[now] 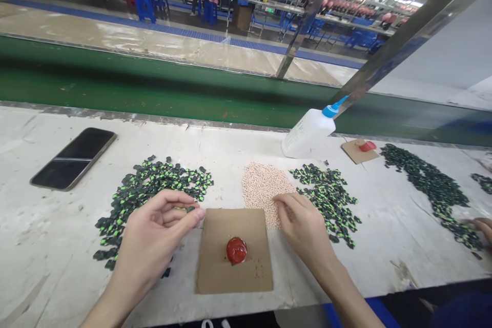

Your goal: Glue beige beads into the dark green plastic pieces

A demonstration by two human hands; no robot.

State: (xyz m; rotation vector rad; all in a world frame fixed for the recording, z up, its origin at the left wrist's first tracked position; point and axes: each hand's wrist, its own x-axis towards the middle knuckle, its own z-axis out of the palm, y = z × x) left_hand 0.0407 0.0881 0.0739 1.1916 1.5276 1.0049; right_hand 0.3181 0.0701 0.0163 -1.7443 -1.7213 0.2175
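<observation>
My left hand (157,233) pinches a small dark green piece (190,209) between thumb and fingers, just left of a square of brown cardboard (211,277). On the cardboard sits a blob of glossy red paste (236,250). My right hand (303,223) has its fingertips down at the right edge of a pile of tiny pale pink beads (265,184); what they pinch, if anything, is hidden. Behind my left hand spreads a heap of dark pieces with bright green marks (154,179). A similar heap (330,200) lies beyond my right hand.
A white squeeze bottle (307,133) with a blue nozzle stands behind the beads. A phone (73,159) lies at the left. Farther right are a small cardboard with a red cap (368,146), more dark pieces (426,179) and another person's hand (482,228). A green belt (154,92) runs behind.
</observation>
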